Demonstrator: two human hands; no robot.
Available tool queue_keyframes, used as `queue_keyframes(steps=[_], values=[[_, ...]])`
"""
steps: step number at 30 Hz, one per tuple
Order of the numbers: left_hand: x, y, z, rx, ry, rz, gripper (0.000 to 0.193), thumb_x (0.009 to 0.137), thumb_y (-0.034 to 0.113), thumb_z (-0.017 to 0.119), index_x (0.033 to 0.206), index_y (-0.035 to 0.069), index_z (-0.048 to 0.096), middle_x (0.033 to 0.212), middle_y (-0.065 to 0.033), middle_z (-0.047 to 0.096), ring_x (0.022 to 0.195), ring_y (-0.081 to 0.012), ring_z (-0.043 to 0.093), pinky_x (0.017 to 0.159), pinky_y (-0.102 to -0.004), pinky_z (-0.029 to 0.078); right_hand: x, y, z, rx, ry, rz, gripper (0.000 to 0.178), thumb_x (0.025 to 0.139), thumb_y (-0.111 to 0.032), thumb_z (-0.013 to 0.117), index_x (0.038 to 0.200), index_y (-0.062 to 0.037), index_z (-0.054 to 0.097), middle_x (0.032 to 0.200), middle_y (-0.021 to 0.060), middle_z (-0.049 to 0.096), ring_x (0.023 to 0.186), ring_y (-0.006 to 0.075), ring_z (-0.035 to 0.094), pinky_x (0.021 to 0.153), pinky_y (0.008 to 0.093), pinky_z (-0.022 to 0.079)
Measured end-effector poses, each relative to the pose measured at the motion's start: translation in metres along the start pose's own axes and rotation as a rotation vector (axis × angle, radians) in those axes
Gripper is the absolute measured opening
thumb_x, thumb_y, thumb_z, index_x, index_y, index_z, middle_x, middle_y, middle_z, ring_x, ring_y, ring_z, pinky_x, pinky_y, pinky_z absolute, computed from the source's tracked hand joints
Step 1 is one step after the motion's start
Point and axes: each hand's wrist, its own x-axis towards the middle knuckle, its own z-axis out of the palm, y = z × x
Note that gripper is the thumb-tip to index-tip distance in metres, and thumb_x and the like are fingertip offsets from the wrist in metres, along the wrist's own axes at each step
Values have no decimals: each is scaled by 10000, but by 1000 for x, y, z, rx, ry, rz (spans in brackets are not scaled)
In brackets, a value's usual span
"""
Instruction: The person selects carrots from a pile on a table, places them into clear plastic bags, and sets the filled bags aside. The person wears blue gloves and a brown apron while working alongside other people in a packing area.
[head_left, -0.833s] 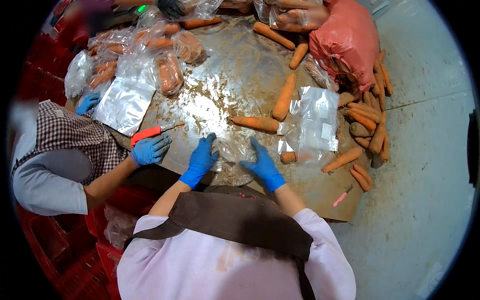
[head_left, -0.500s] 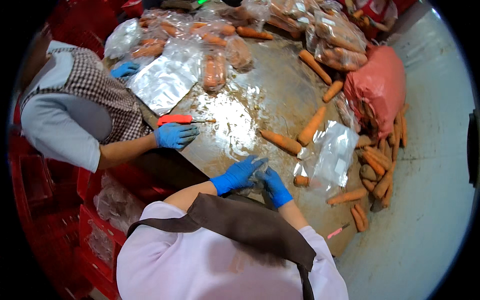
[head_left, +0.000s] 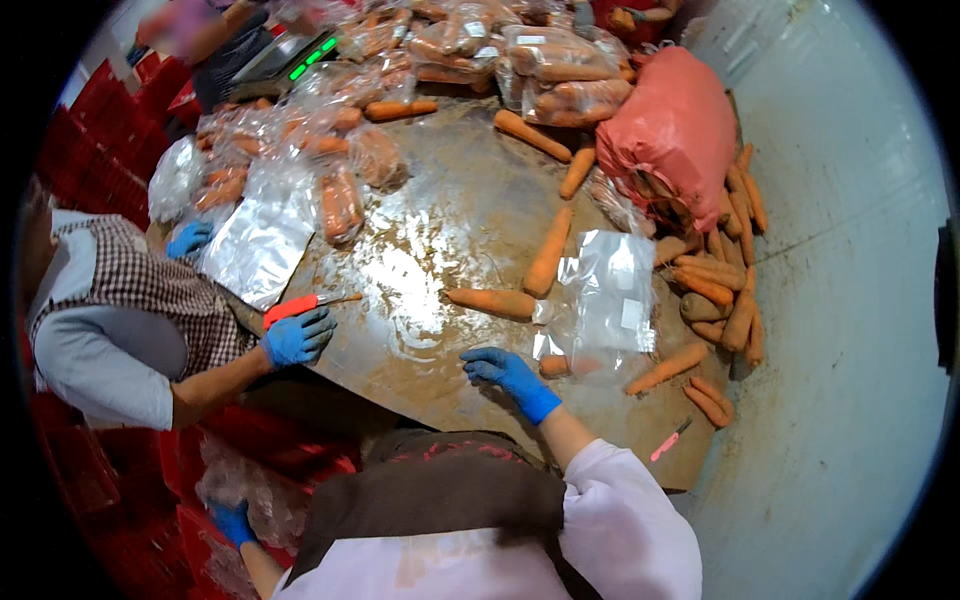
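Observation:
My right hand (head_left: 508, 382), in a blue glove, is held over the near edge of the metal table (head_left: 400, 345) with its fingers stretched out, holding nothing. Just right of it lies a short carrot piece (head_left: 554, 366) beside flat clear plastic bags (head_left: 615, 300). Ahead of it are a carrot (head_left: 490, 303) lying crosswise and another carrot (head_left: 549, 252) pointing away. Down at the left, my gloved left hand (head_left: 233, 522) reaches to crumpled clear plastic (head_left: 262, 490) in a red crate (head_left: 190, 520). How its fingers close is not clear.
A co-worker's gloved hand (head_left: 298, 338) holds a red-handled knife (head_left: 290, 310) at the left. Bagged carrots (head_left: 570, 75), a scale (head_left: 285, 65) and a pink sack (head_left: 670, 130) stand farther off. Loose carrots (head_left: 735, 290) lie by the right wall; a pink-handled knife (head_left: 671, 440) lies nearer.
My hands were together over the table edge with crumpled clear plastic. My left hand has moved down left to the crate; my right hand has let go and stayed over the table.

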Motion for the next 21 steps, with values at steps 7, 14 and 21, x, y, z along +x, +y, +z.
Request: queue_keyframes(steps=[7,14,21], values=[[-35,83,71,-469,-461,309,207,810,116,568,963,-21,589,884,-115,620,796,-175,559,744,-313,452,-16,-14,-67,-274,544,-411,277,826,-110,596,1088,-23,575,915,27,594,810,103,549,746,215,439],[-123,385,25,-735,-840,841,159,820,85,568,948,1,610,922,-137,631,846,-206,608,742,-308,472,-27,-12,-129,-1262,1006,-356,768,665,-354,692,1336,-197,353,1251,133,450,1160,337,392,955,429,344],[-142,481,45,-783,-866,1168,180,827,108,567,978,21,610,937,-130,632,855,-250,609,753,-330,474,-37,19,-156,-1065,1076,-423,664,679,-315,697,1270,-142,449,1193,193,491,1130,351,434,954,421,347]])
